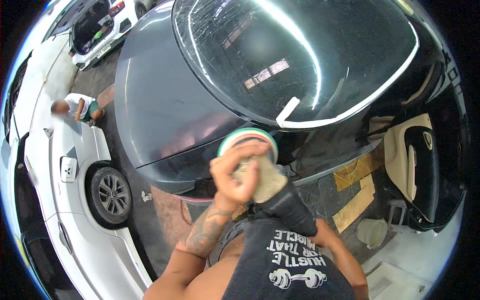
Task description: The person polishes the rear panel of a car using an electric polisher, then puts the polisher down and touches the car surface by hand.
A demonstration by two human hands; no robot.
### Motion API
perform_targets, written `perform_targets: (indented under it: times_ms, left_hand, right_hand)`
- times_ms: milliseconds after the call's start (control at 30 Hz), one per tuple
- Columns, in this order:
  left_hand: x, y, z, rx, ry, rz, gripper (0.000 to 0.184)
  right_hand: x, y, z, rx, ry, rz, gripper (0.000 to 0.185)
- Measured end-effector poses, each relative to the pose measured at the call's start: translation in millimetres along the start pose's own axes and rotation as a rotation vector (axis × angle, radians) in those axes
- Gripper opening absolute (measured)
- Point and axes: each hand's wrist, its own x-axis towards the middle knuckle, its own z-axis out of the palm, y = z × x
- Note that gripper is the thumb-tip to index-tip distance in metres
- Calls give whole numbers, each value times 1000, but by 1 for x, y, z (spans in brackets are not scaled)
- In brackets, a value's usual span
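A car polisher (272,187) with a pale wrapped front, black body and round green-edged pad (248,131) is in front of my chest. My left hand (237,170) wraps round its front part, just behind the pad. My right hand (322,234) is at the rear end of the black body, its fingers mostly hidden by the machine. The pad is at the lower edge of a dark grey car (165,75), near the base of the windshield (240,55); I cannot tell whether it touches the paint. White masking tape (350,114) runs along the glass edge, one end sticking up.
A white car (75,200) stands close on the left, and a person in a white shirt (80,105) crouches beside it. Another white car (102,35) has its tailgate up. To the right are an open car door (420,160), cardboard (355,205) and a bucket (372,233).
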Motion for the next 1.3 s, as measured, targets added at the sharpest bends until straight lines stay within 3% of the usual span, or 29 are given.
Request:
perform_targets:
  times_ms: [133,267,400,533,600,667,800,933,1000,1033,1067,1133,1167,1267,1300]
  left_hand:
    - [-14,-15,-47,-105,121,-54,26]
    - [-14,-11,-41,-200,155,-92,25]
    - [-15,-11,3,-194,76,-38,22]
    - [-11,-10,58,-38,-70,71,20]
    - [-6,-9,91,-43,-138,133,20]
    - [1,-6,126,-8,-201,200,21]
    - [8,-9,201,32,-351,327,24]
    - [20,-10,243,-128,-684,291,48]
    - [22,-8,241,-117,-726,246,55]
    - [21,-6,236,-129,-658,254,44]
    - [18,-6,229,-110,-642,253,44]
    - [12,-6,207,-39,-530,215,29]
    - [9,-7,195,-44,-464,232,19]
    - [7,-2,145,-33,-363,260,20]
    - [6,-3,127,-37,-331,241,19]
  right_hand:
    - [16,-48,3,-47,-116,-101,54]
    - [14,-44,4,20,-130,-120,59]
    - [-7,-24,2,-81,107,-22,57]
    - [-18,12,12,-49,358,-55,59]
    - [-18,39,14,-42,476,-53,52]
    - [1,91,21,-26,560,119,68]
    - [18,137,25,-137,685,255,68]
    - [29,158,39,286,750,176,76]
    - [43,193,60,428,740,141,76]
    - [44,191,65,462,718,149,77]
    - [46,189,69,495,696,158,78]
    - [48,182,84,285,848,151,90]
    - [49,181,86,235,826,143,88]
    - [51,162,92,11,800,74,77]
    - [31,109,80,83,819,26,70]
